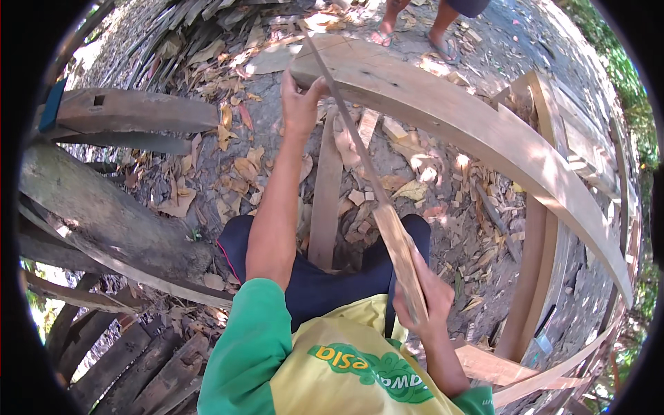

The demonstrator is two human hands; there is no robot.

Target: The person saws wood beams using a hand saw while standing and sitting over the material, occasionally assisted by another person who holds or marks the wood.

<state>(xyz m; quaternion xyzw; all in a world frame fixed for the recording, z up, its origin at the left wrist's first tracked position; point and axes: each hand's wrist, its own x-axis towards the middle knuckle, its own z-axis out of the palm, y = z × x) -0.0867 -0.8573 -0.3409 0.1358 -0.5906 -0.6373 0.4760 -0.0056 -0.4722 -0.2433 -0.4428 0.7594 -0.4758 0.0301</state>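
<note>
My right hand (427, 294) is wrapped round the pale wooden handle of a handsaw (356, 142), whose long thin blade shows almost edge-on. The blade runs up and left from my lap and crosses the near end of a long curved wooden beam (443, 114). Whether its teeth touch the wood cannot be made out. Crossing dark lines mark the beam's top face near that end. My left hand (301, 104) grips the beam's left end, thumb near the blade and fingers partly hidden behind the wood.
A narrow board (326, 194) lies between my legs. Heavy timbers (131, 111) and a thick log (97, 200) rest at left. Upright wooden pieces (536, 270) stand under the beam at right. Dry leaves and chips litter the ground. A person's sandalled feet (443, 47) are beyond the beam.
</note>
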